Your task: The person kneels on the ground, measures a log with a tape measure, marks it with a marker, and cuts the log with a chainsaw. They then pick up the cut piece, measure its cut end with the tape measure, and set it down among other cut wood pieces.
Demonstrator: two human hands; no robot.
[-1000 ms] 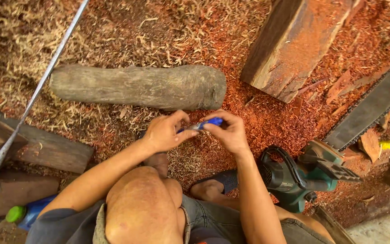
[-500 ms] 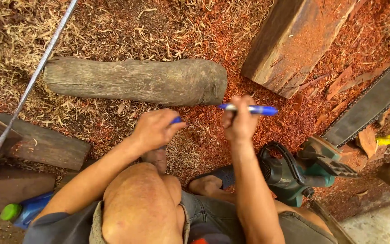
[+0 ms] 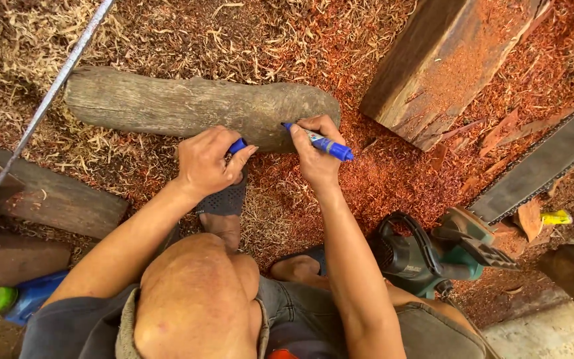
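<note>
A grey, weathered log (image 3: 187,106) lies across the sawdust-covered ground in front of me. My right hand (image 3: 315,154) grips a blue marker (image 3: 320,142) with its tip touching the log's right end. My left hand (image 3: 208,162) is closed around the marker's blue cap (image 3: 236,145), resting just below the log's near edge. My bare knee (image 3: 197,292) and sandalled foot (image 3: 224,203) are below the hands.
A green chainsaw (image 3: 446,256) lies at the right, its long bar (image 3: 546,159) running up to the right. A thick timber beam (image 3: 446,63) stands upper right. Dark planks (image 3: 48,196) and a blue bottle with green cap (image 3: 18,299) are at the left. A grey rod (image 3: 41,106) crosses diagonally.
The hands pulled the cap off the marker and separated. My right hand then brought the marker tip down onto the log's right end, while my left hand kept the cap.
</note>
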